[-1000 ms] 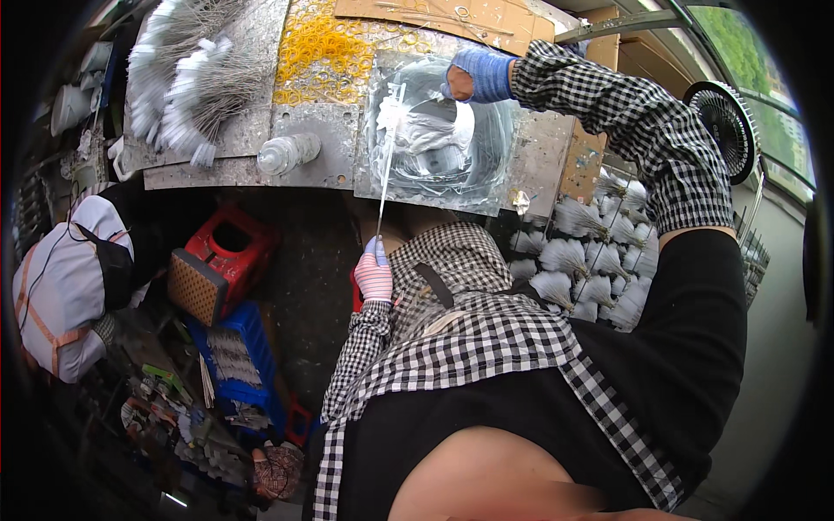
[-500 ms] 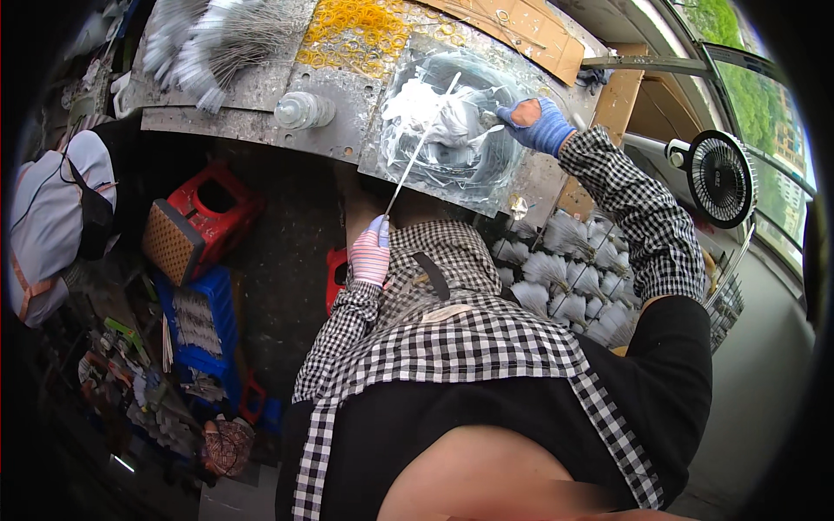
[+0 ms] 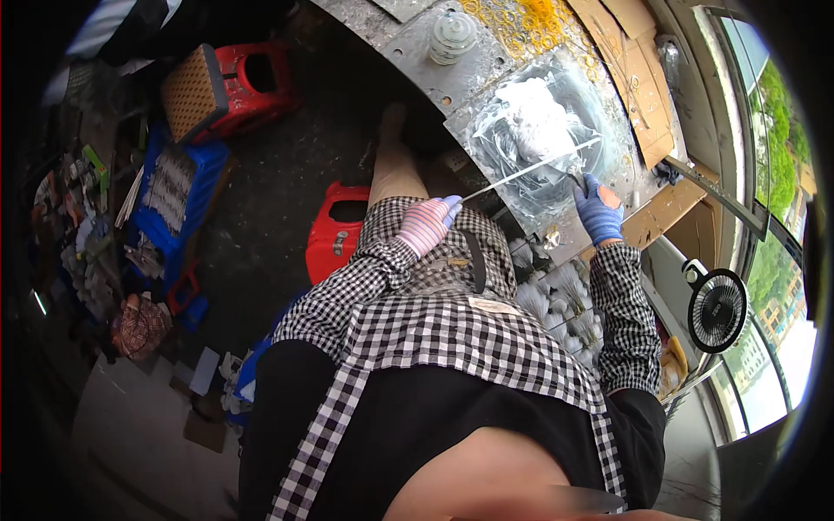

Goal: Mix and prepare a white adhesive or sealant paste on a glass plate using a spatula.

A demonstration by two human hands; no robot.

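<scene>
Left hand (image 3: 430, 224) grips the stick (image 3: 532, 168) by its near end, presumably keeping fingers off white paste (image 3: 539, 117); right hand (image 3: 599, 210) curled, contents unclear.

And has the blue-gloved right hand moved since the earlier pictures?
Yes: the right hand moved nearer the wearer, along the right side of the square grey plate.

Your left hand (image 3: 426, 226), in a pink-striped glove, grips one end of a thin rod (image 3: 508, 181) reaching over the smeared board (image 3: 517, 198), which bears white paste (image 3: 534, 117). Your blue-gloved right hand (image 3: 599, 211) is at the board's edge, perhaps pinching something; it's too small to tell. A clear jar (image 3: 453, 37) stands beside the board.
</scene>
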